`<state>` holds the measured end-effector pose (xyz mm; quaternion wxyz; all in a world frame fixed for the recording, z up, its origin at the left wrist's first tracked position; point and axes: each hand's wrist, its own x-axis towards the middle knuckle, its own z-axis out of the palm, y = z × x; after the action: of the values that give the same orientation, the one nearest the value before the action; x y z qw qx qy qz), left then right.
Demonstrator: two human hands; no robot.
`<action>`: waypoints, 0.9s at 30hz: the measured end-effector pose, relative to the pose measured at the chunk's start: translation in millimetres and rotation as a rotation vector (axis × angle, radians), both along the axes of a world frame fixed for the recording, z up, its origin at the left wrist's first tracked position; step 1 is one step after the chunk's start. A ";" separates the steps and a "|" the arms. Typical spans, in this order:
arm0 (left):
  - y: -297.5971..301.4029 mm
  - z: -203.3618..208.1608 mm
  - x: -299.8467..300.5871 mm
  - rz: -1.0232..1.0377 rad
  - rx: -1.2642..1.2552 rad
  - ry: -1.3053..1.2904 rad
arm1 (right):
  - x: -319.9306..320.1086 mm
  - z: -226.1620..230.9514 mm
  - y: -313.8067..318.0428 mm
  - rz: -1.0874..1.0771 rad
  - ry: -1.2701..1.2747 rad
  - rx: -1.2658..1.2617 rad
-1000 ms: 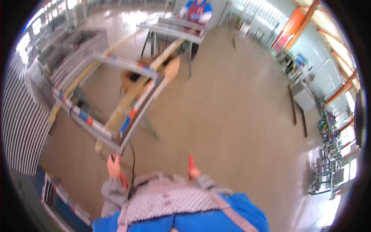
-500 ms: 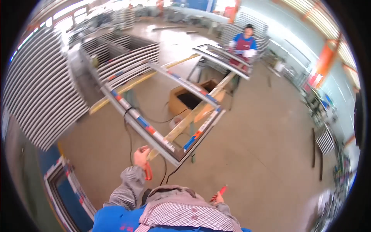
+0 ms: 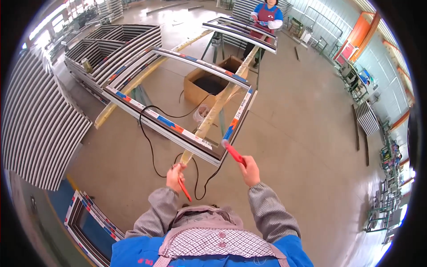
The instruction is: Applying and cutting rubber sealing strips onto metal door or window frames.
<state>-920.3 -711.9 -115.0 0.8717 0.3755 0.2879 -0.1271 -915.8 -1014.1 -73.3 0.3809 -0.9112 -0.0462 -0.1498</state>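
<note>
Nearest, the left hand (image 3: 174, 178) has its fingers curled around a small red tool (image 3: 184, 190), at the near end of a yellowish wrapped beam (image 3: 210, 119); whether the fingertips touch the beam, I cannot tell. To its right, the right hand (image 3: 251, 172) is closed firmly on a long red tool (image 3: 235, 154), whose tip reaches the near right corner of the window-like frame (image 3: 178, 136) (touching or just above it is hard to say).

The frame lies flat across that beam and a second wrapped beam (image 3: 149, 72) to the left. Its near corner juts past the right beam, so hard pressure there might tip or slide it, and a slipping tool could mar the rail. A black cable (image 3: 147, 141) drapes over the near left rail and loops down beside the left hand; a snag could tug things askew.

Farther on, a pale tub (image 3: 201, 113) and a cardboard box (image 3: 195, 92) sit below the frame. At the far end, a co-worker (image 3: 267, 17) stands behind another frame (image 3: 266, 43).
</note>
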 end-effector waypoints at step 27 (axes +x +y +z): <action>-17.5 29.5 -6.1 -0.103 -0.102 0.035 | 15.8 15.0 59.9 -0.004 -0.162 -0.191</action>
<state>-926.4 -729.3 -85.5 0.8769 0.3426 0.2768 -0.1927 -900.0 -954.2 -58.3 0.2871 -0.9284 -0.0890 -0.2185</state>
